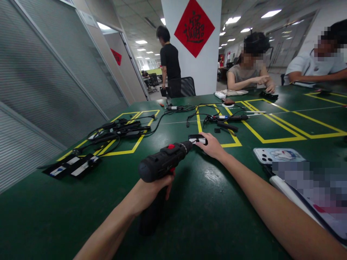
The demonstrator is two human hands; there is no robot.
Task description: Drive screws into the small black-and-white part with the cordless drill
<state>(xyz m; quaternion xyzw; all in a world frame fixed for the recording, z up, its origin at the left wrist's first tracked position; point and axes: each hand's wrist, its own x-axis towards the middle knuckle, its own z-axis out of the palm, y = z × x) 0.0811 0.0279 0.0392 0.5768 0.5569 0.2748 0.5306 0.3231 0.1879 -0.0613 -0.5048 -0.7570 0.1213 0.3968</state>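
The head view shows a cordless drill (162, 161), the reference for all positions below, above a green worktop (206, 220). The left hand (159, 185) is wrapped around the drill's handle, fingers curled at the trigger side. The drill body is tilted, its chuck directed away from the wearer and to the right.

The small black-and-white part (200, 140) is located directly ahead of the drill's chuck. The right hand (211, 145) grasps the part at its right end, between thumb and fingers. Contact between bit and part cannot be determined at this angle.

Left of the drill are two flat black-and-white pieces (84, 167), lying side by side. Beyond these, also left of the drill, is a heap of black cables (127, 129). Beyond the drill and to its right lies a slim pen-shaped tool (233, 118) within yellow tape markings (199, 121). Well to the right of the drill is a phone (279, 155), camera lenses facing up.
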